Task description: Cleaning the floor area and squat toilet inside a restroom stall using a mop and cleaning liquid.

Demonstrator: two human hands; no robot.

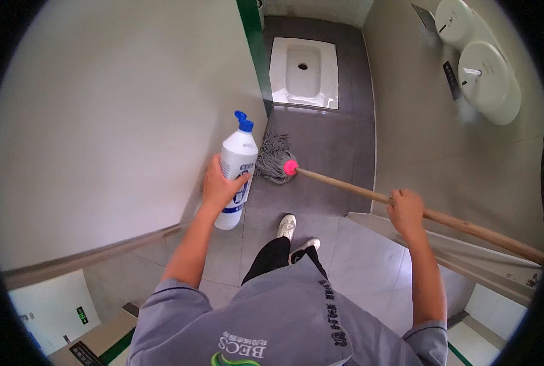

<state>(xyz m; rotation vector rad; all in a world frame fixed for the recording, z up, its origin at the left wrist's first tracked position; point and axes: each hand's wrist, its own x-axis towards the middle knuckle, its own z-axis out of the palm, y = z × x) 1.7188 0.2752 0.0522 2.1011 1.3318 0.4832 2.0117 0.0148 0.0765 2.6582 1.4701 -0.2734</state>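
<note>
My left hand (224, 185) is closed around a white plastic bottle (240, 158) with a blue flip cap, which stands open at the top. The bottle is nearly upright in the picture. My right hand (405, 212) grips the wooden handle (345, 185) of a mop. A pink collar (290, 167) joins the handle to the grey string mop head (272, 158), which lies on the dark floor beside the pale panel, just right of the bottle.
A white squat toilet (304, 73) is set in the floor ahead. Two round paper dispensers (486, 68) hang on the right wall (404, 114). At the left stands a large pale door or partition (130, 114) with a green edge. My shoes (288, 225) are on grey floor tiles.
</note>
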